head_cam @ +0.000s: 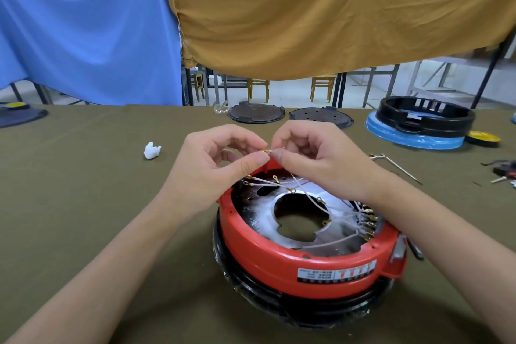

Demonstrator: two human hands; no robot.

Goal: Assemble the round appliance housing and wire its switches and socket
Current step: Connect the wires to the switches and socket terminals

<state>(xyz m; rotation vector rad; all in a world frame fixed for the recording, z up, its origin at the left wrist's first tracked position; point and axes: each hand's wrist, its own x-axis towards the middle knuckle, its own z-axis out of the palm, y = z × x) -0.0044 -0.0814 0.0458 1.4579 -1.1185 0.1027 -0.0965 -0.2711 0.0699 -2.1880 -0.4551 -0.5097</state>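
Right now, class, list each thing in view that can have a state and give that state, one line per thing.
Red housing: upside down, inside exposed, stacked on a black ring.
White wires: loose across the opening, ring terminals free.
Wire end: pinched between both hands.
Left hand: pinching.
Right hand: pinching.
Two dark lids: lying flat.
Black housing: resting on a blue base.
White paper: crumpled.

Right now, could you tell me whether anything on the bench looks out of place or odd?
A crumpled white scrap lies loose on the green cloth, left of the hands. White residue and dark marks coat the metal plate inside the red housing.
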